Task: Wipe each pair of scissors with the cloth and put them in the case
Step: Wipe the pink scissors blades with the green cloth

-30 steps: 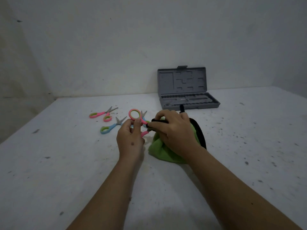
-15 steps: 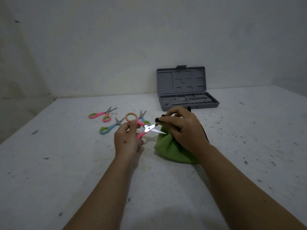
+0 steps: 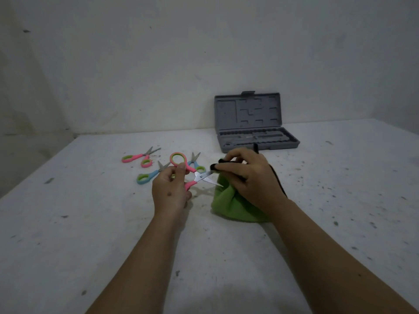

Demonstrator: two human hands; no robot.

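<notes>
The pink scissors [image 3: 195, 175], held above the surface between the hands, looked light and stiff with sharp blades, best gripped by the plastic handles. The left hand [image 3: 170, 189] pinched a handle with curled fingers [image 3: 181, 167]; the right hand [image 3: 249, 177] pinched the cloth [image 3: 229, 205] against the open blades.

case [image 3: 257, 141] behind cloth [image 3: 229, 206] | three scissors [image 3: 145, 175] left of cloth | all on table [image 3: 90, 234]
</notes>
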